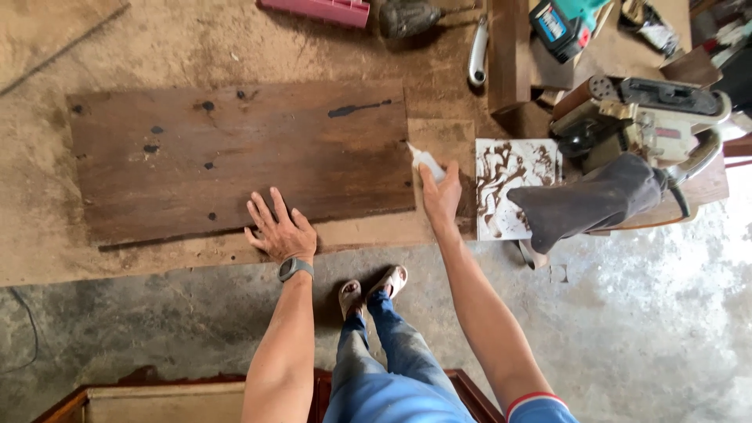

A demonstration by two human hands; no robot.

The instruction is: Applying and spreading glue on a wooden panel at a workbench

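A dark brown wooden board [235, 157] with black spots and a black streak lies flat on a dusty work surface. My left hand [278, 229] rests open, fingers spread, on the board's near edge. My right hand [440, 192] grips a small white squeeze bottle [427, 161] by the board's right end, its nozzle touching the board's right edge. A grey watch is on my left wrist.
A white tile [513, 184] smeared with brown paste lies right of the hand. A belt sander [642, 125] with a dark dust bag [587, 200] sits at the right. A pink box [317, 9], a cordless tool [560, 27] and wood offcuts lie at the back. Concrete floor below.
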